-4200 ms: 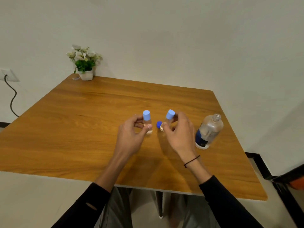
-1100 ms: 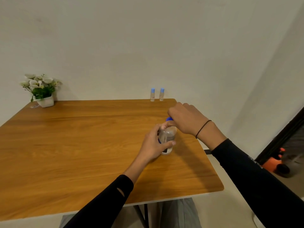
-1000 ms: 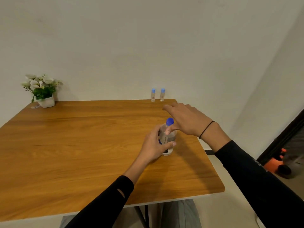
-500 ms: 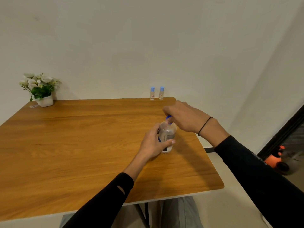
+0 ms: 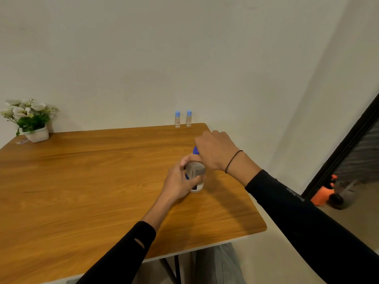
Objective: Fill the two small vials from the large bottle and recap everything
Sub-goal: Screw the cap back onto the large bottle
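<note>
The large clear bottle (image 5: 196, 173) with a dark blue label stands upright on the wooden table (image 5: 86, 181), right of centre. My left hand (image 5: 178, 182) wraps around its body. My right hand (image 5: 215, 150) is closed from above over its dark blue cap (image 5: 195, 150), most of which is hidden by my fingers. Two small vials with light blue caps, one (image 5: 177, 119) and the other (image 5: 188, 118), stand upright side by side at the table's far edge against the wall.
A white pot of white flowers (image 5: 30, 121) sits at the far left corner. The table's right edge runs close to the bottle. On the floor at the right stands an orange object (image 5: 324, 193) by a dark door frame.
One second ago my right hand's fingers were spread over the cap; they have closed on it again and the hand has turned. The bottle and left hand stayed in place.
</note>
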Motion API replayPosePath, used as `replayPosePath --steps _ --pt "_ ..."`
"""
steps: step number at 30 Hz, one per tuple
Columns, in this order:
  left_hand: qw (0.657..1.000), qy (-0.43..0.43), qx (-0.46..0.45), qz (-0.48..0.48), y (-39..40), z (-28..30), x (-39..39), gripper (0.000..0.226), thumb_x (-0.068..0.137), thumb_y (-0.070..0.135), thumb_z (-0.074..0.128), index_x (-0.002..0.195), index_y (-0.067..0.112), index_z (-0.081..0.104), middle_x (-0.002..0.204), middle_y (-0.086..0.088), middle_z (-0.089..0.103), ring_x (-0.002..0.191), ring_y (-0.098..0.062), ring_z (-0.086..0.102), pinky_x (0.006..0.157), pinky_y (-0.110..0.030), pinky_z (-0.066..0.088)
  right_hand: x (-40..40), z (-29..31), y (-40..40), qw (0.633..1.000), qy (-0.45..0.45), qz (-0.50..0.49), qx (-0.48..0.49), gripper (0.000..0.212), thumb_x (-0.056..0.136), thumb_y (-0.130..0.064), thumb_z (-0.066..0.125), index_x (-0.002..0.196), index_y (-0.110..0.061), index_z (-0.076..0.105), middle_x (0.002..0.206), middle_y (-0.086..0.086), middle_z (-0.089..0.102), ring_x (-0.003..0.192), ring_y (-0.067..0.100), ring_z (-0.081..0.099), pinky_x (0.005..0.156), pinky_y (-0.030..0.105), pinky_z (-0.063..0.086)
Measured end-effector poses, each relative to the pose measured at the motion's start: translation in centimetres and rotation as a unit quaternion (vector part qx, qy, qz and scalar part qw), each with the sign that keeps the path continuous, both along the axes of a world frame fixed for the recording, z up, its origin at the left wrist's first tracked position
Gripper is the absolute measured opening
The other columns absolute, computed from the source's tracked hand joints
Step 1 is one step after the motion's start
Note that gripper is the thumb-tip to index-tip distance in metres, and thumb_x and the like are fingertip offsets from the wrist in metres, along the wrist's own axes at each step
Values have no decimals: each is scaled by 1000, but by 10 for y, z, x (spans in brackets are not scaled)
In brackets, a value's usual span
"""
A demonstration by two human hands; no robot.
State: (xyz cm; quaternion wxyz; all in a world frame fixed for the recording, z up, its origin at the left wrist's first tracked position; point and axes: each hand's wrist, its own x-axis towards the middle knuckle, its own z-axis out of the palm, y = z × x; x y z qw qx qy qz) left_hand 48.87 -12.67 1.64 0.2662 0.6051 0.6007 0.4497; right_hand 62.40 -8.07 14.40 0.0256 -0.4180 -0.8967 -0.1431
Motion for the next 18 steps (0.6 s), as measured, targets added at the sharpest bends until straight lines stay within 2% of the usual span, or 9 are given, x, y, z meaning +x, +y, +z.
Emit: replayPosePath --steps 1,3,5,7,9,11,13,15,18 --pt "1000 3 2 -3 1 -1 0 61 80 35 92 132 26 63 121 8 70 111 -15 67 94 -50 59 4 3 3 998 33 18 -42 47 93 -66 62 96 -20 50 86 -1 47 68 18 46 60 31 36" --pt "1000 14 4 -3 2 -1 0 65 79 38 93 134 26 61 122 9 69 111 -13 65 94 -48 58 8 13 4 990 45 66 -117 28 96 -32 73 113 -19 56 104 1 54 83 22 55 64 29 39" --pt "1000 18 3 -5 2 -1 0 70 78 41 93 137 28 59 125 12 68 112 -12 63 94 -47 59 8 18 4 991 11 77 -111 6 100 -12 65 101 -15 59 102 5 59 83 25 58 64 30 41" --pt "1000 5 10 -14 2 -2 0 78 79 39 94 146 29 56 137 20 62 120 -8 60 100 -42 59 5 17 2 997 -5 47 -67 19 105 -21 60 89 -15 53 93 6 57 68 20 50 60 31 38" --pt "1000 -4 14 -12 0 -3 -1 81 80 37 94 149 32 53 142 23 59 124 -6 59 102 -39 58 1 17 1 999 -15 37 -34 29 106 -36 57 87 -17 48 87 5 49 61 16 40 56 31 32" --pt "1000 4 12 -7 2 -6 -2 70 80 38 93 140 33 58 130 15 68 119 -13 65 96 -44 60 2 16 2 997 3 50 -58 32 102 -45 63 96 -16 52 90 4 51 67 20 49 55 31 37" --pt "1000 14 7 -3 3 -7 -2 68 79 40 93 138 30 59 124 12 69 116 -15 65 92 -45 60 4 19 3 990 27 78 -115 24 99 -33 70 109 -17 56 100 3 59 82 25 59 65 36 50" --pt "1000 13 9 -2 4 -6 -2 73 79 41 93 141 31 57 126 13 69 116 -12 64 93 -44 60 4 18 5 989 17 79 -127 9 99 -16 67 99 -17 57 100 6 62 82 26 61 69 39 53" --pt "1000 13 21 -8 3 -6 -3 77 79 41 93 146 33 55 133 15 68 119 -9 63 95 -35 58 2 14 8 997 5 37 -72 35 105 -34 61 76 -21 45 87 6 54 64 19 47 53 31 35"
